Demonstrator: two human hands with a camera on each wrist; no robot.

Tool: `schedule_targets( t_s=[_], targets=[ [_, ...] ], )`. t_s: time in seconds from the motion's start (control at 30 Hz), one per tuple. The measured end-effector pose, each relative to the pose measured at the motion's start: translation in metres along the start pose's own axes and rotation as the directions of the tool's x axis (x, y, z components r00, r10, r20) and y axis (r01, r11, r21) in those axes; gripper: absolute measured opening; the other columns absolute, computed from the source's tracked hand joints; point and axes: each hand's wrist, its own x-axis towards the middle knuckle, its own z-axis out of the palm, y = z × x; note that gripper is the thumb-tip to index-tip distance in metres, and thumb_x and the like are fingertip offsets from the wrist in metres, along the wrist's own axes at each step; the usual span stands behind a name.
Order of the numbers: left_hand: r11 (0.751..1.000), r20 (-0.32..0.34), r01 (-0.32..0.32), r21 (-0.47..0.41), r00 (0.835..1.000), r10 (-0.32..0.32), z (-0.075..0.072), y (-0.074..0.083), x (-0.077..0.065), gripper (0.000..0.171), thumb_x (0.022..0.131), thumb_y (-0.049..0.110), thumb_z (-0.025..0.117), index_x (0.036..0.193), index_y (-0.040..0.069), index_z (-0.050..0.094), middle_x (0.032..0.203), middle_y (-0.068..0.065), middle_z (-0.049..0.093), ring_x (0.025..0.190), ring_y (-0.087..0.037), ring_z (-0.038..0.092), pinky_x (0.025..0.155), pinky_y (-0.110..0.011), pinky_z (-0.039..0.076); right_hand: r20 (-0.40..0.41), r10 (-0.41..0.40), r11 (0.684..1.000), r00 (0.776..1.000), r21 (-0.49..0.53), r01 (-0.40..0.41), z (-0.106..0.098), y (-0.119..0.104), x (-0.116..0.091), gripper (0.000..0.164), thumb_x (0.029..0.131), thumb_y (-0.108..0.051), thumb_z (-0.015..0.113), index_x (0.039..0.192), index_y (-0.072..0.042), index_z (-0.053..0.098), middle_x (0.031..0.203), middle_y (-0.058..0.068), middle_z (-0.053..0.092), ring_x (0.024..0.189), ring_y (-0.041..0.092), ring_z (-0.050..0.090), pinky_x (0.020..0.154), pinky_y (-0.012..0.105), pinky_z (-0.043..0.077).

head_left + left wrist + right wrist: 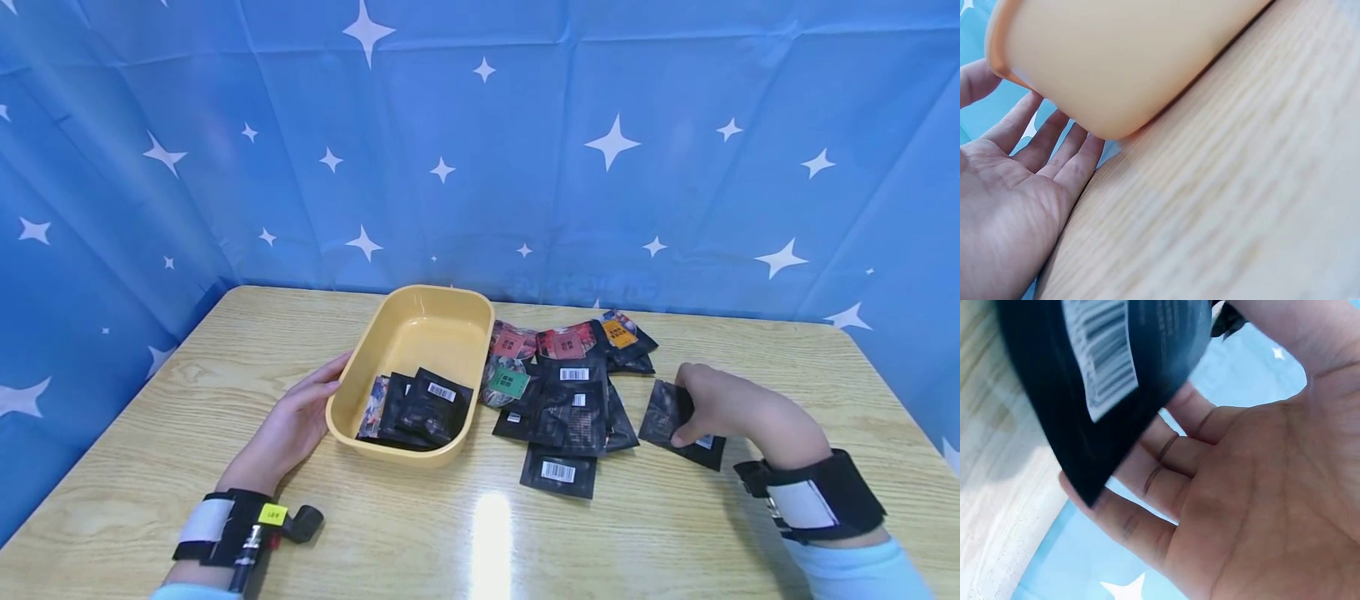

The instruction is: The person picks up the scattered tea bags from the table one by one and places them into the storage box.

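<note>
My right hand [723, 408] pinches a flat black packet [658, 410] at the right of the table in the head view. In the right wrist view the packet [1166, 337] shows a white barcode, with the fingers behind it. My left hand [296, 417] rests against the left side of a yellow plastic bin [427, 337]. Its straight fingers touch the bin's outer wall [1116, 62] in the left wrist view. Inside the bin's near end lie several black packets [431, 408], the top one with its barcode up.
Between the bin and my right hand lies an overlapping pile of black packets [573, 408], some with red, green or orange labels. One packet [558, 472] lies at its near edge. The wooden table [375, 533] backs onto a blue star-patterned curtain [525, 167].
</note>
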Motion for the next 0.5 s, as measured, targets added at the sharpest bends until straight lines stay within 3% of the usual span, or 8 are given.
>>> schedule_targets(
  t_s=[0.27,0.5],
  targets=[
    [1.0,-0.001,-0.005,-0.02,1.0,0.005,0.0,-0.002,0.001,0.057,0.106,0.011,0.037,0.157,-0.001,0.015,0.146,0.006,0.042,0.128,-0.004,0.049,0.105,-0.021,0.04,-0.047,0.009,0.995,0.999,-0.1,-0.013,-0.006,-0.01,-0.008,0.048,0.074,-0.009,0.085,0.105,0.01,0.055,0.09,0.014,0.062,0.081,0.028,0.061,0.072,0.047,0.054],
    [1.0,-0.01,0.01,-0.014,1.0,-0.01,0.0,0.0,0.0,0.056,0.106,0.012,0.037,0.157,0.002,0.018,0.149,0.003,0.04,0.128,-0.004,0.048,0.105,-0.021,0.039,-0.21,-0.072,0.978,0.975,-0.209,0.027,-0.011,-0.017,-0.019,0.028,0.081,-0.007,0.078,0.099,0.003,0.059,0.083,0.011,0.063,0.072,0.026,0.06,0.06,0.046,0.051]
  ],
)
